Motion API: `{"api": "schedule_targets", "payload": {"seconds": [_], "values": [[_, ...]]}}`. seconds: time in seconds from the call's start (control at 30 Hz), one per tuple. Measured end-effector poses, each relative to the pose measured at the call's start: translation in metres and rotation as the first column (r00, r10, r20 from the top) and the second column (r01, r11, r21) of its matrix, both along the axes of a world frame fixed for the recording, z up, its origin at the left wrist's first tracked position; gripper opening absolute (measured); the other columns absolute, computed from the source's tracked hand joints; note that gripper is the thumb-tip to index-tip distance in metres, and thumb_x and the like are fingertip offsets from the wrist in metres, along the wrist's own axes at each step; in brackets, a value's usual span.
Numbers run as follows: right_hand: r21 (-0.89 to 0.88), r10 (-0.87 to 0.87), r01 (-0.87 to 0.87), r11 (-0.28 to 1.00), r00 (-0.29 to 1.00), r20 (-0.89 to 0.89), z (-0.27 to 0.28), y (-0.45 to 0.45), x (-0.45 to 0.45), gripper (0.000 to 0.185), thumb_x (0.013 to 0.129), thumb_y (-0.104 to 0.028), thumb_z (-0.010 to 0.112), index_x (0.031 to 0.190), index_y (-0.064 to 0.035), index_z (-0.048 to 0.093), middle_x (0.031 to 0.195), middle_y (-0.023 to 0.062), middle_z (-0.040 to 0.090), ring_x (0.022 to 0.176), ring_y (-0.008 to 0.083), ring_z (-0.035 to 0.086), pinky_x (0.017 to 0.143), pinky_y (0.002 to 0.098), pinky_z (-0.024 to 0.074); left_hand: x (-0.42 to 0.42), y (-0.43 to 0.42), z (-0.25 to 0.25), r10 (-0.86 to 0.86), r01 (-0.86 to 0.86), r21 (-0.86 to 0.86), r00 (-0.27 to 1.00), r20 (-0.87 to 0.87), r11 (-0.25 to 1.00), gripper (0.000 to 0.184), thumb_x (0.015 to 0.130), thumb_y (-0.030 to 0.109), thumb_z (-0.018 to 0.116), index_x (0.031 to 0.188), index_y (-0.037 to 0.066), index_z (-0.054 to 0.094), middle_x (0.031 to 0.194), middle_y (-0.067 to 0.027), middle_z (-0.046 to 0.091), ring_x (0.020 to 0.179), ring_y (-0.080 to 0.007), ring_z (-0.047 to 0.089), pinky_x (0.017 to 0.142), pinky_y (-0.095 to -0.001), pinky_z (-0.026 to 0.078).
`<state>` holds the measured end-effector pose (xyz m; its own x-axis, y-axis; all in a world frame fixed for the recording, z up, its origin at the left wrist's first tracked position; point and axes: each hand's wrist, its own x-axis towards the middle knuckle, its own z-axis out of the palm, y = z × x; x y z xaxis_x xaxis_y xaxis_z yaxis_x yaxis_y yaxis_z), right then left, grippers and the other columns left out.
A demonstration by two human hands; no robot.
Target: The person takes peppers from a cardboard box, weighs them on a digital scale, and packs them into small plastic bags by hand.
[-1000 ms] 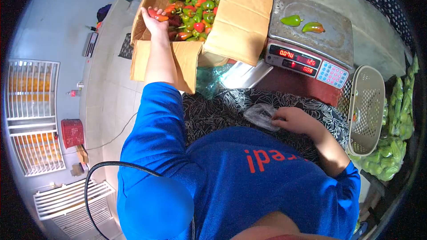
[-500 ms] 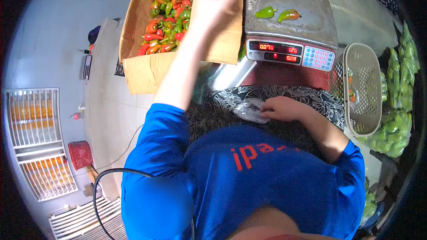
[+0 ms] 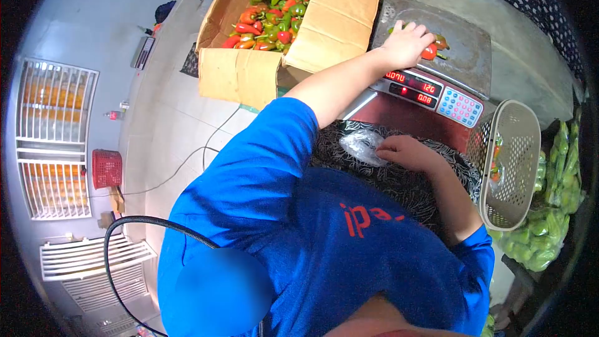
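Observation:
My left hand [image 3: 407,45] reaches over the metal plate of the digital scale [image 3: 465,40], fingers curled over a red pepper [image 3: 429,52] whose green stem sticks out to the right. Just beyond the fingers, a green-and-orange pepper [image 3: 441,42] lies partly covered on the plate. Another green pepper is mostly hidden behind the hand. Red digits glow on the scale's display. Near my lap, my right hand [image 3: 407,151] pinches the edge of a crumpled clear plastic bag [image 3: 363,146] over black-and-white patterned cloth [image 3: 399,178].
An open cardboard box [image 3: 340,15] of red and green peppers [image 3: 274,15] stands left of the scale. To the right are a perforated beige basket [image 3: 511,168] and bagged green vegetables [image 3: 540,237]. A red basket [image 3: 107,168] sits far left.
My left hand has moved from the box, across its flap, to the scale plate with the red pepper. My right hand remains at the plastic bag. The view has shifted.

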<state>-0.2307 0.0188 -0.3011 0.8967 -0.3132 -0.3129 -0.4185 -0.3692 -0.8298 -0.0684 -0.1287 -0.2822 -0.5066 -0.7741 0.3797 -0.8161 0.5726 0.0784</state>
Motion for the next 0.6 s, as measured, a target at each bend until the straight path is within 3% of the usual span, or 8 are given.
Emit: {"api": "schedule_targets", "payload": {"seconds": [0.33,0.43,0.53,0.57,0.6], "values": [[0.011,-0.047,0.046,0.999,0.999,0.004,-0.002,-0.004,0.0,0.037,0.088,-0.035,0.052,0.103,-0.0036,0.063,0.098,0.0183,0.063,0.093,0.0316,0.061,0.085,0.038,0.0458,0.019,0.014,0.053,-0.012,0.005,-0.047,0.987,-0.16,0.999,0.049,0.072,0.023,0.063,0.118,0.014,0.052,0.11,-0.0095,0.053,0.11,-0.0281,0.047,0.092,-0.0471,0.032],[0.061,-0.048,0.051,0.997,0.998,-0.05,0.005,-0.005,0.003,0.036,0.089,-0.034,0.051,0.103,-0.0031,0.062,0.098,0.0181,0.063,0.093,0.0311,0.061,0.083,0.0372,0.0458,0.041,0.011,0.078,0.044,-0.087,-0.151,0.963,-0.268,0.985,0.043,0.072,0.025,0.063,0.114,0.016,0.055,0.109,-0.0086,0.054,0.109,-0.0272,0.047,0.089,-0.0456,0.034],[0.067,-0.042,0.042,0.997,0.999,0.01,-0.009,-0.007,0.001,0.035,0.089,-0.033,0.052,0.102,-0.0024,0.062,0.097,0.0183,0.063,0.092,0.031,0.061,0.082,0.0371,0.0456,0.08,-0.005,0.094,0.048,-0.157,-0.272,0.928,-0.369,0.949,0.037,0.071,0.024,0.062,0.107,0.016,0.059,0.104,-0.0087,0.056,0.107,-0.0249,0.049,0.088,-0.0455,0.034],[0.069,-0.048,0.048,0.996,0.999,-0.006,-0.008,-0.008,0.001,0.035,0.089,-0.033,0.052,0.102,-0.0023,0.062,0.096,0.0185,0.063,0.092,0.031,0.061,0.082,0.0373,0.0455,0.094,-0.002,0.102,0.066,-0.226,-0.413,0.927,-0.368,0.882,0.03,0.073,0.025,0.06,0.102,0.013,0.061,0.097,-0.0093,0.061,0.1,-0.0266,0.056,0.085,-0.0441,0.04],[0.071,-0.054,0.056,0.996,0.998,-0.023,-0.007,-0.008,0.001,0.034,0.089,-0.032,0.052,0.102,-0.0021,0.062,0.096,0.0187,0.063,0.091,0.0311,0.061,0.082,0.0375,0.0454,0.116,-0.006,0.115,-0.039,-0.164,-0.657,0.959,-0.282,0.736,0.027,0.076,0.014,0.059,0.102,0.005,0.06,0.082,-0.011,0.062,0.063,-0.0239,0.058,0.059,-0.0381,0.048]]}}
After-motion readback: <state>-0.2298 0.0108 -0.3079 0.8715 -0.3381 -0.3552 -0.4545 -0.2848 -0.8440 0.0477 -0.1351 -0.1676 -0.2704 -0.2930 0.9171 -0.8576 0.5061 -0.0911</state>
